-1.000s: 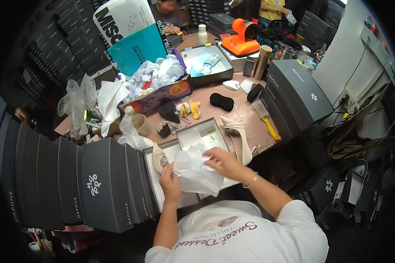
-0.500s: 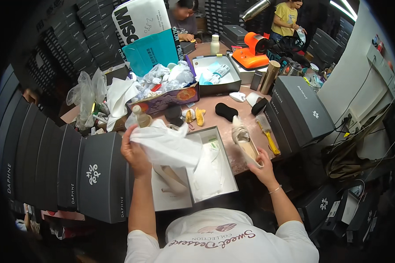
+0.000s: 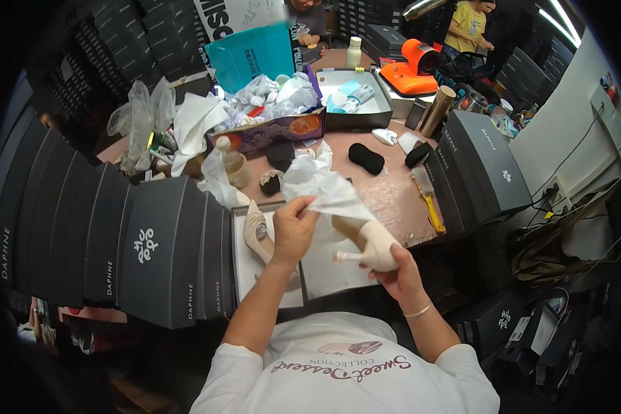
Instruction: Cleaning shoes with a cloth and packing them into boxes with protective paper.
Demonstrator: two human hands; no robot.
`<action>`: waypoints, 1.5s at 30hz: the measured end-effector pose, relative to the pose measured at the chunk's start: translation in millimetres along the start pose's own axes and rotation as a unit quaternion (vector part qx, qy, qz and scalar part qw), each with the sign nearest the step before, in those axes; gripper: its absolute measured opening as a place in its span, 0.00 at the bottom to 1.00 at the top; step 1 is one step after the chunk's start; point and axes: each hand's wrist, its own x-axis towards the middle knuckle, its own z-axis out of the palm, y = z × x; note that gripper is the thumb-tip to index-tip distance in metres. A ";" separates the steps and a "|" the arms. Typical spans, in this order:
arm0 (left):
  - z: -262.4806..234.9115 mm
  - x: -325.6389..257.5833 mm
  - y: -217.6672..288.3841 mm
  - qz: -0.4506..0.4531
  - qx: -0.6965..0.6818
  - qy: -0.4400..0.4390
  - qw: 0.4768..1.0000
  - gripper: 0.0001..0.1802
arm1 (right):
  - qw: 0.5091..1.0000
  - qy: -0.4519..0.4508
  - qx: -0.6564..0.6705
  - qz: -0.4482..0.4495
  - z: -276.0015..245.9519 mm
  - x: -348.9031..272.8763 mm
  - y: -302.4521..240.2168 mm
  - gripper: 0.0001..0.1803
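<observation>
My right hand (image 3: 401, 277) grips a beige high-heeled shoe (image 3: 378, 243) by its heel end, with the slim heel pointing left. White tissue paper (image 3: 324, 188) is pinched in my left hand (image 3: 294, 231). The sheet hangs over the front of that shoe and hides its toe. Below my hands lies an open shoebox (image 3: 292, 298), partly covered by my left forearm. A matching shoe (image 3: 257, 231) with a gathered, jewelled toe rests in the box's left part. The right part shows a pale surface (image 3: 331, 272) beneath the held shoe.
Dark grey shoeboxes stand in a row at left (image 3: 160, 252) and in a stack at right (image 3: 486, 169). Behind are a carton of crumpled paper (image 3: 272, 131), a bottle (image 3: 236, 165), a black oval pad (image 3: 366, 159) and a yellow-handled brush (image 3: 429, 203). Two people are across the table.
My left hand has moved right with the tissue paper, bringing it onto the shoe. My right hand has turned the shoe so its heel points left. The boxed shoe's toe now shows.
</observation>
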 end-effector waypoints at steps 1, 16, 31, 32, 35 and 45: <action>-5.2 4.6 -6.6 0.002 0.011 0.002 1.000 0.11 | 0.997 0.050 0.062 0.001 -8.9 13.4 7.5 0.32; 9.2 -14.8 11.6 0.146 0.066 -0.088 0.983 0.19 | 0.961 -0.017 0.268 0.066 -15.2 0.8 16.2 0.32; 46.7 -78.9 22.2 0.352 0.000 -0.201 0.914 0.28 | 0.955 -0.035 -0.225 -0.189 -63.8 -1.8 39.9 0.29; 52.3 -80.5 25.6 0.361 -0.006 -0.220 0.906 0.28 | 0.879 0.030 -0.428 -0.210 -71.3 -3.8 49.3 0.29; 65.2 -87.7 31.3 0.389 -0.025 -0.270 0.880 0.27 | 0.878 0.010 -0.431 -0.207 -49.0 -9.8 25.0 0.28; 57.3 -114.5 -0.7 0.216 0.108 -0.405 0.882 0.25 | 0.754 0.076 -0.635 -0.153 -147.8 54.6 10.5 0.21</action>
